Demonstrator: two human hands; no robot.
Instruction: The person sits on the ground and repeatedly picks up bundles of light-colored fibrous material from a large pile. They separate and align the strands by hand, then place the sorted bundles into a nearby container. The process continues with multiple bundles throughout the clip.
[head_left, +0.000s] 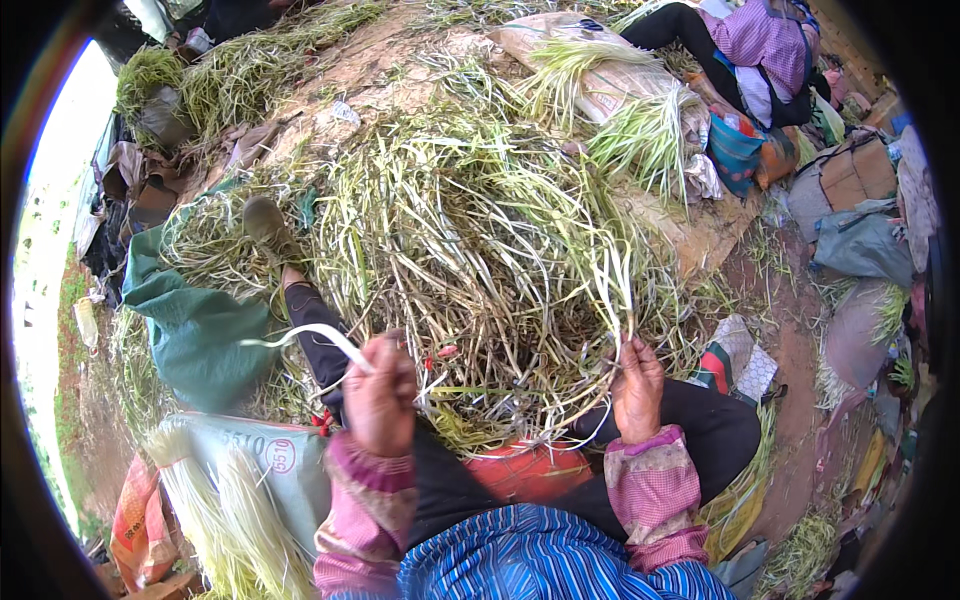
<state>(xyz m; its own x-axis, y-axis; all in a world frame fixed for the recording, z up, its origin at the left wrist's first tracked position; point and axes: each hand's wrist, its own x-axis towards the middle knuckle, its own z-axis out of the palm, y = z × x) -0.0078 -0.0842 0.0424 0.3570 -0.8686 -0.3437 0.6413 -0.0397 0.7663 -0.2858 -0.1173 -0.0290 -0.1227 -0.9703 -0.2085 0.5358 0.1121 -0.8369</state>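
Note:
My left hand (380, 396), slightly blurred, is closed on a pale flat leaf strip (322, 330) that curls out to the left. My right hand (637, 390) pinches the lower ends of a few long white-and-green plant stalks (616, 277) between thumb and fingers; their leafy tops lean up and to the left. Beyond both hands lies a large heap of tangled stalks (465, 247), pale green at the top and browner nearer to me. At my lower left, bundles of pale trimmed stems (236, 510) rest on a light printed woven sack (300, 457).
A green woven sack (202, 330) lies by my outstretched foot (268, 229). A red sack (529, 472) is between my legs. Leafy bundles (649, 135) rest on a pale sack at the upper right, near another seated person (757, 52). Bags and a cardboard box (857, 176) stand at right.

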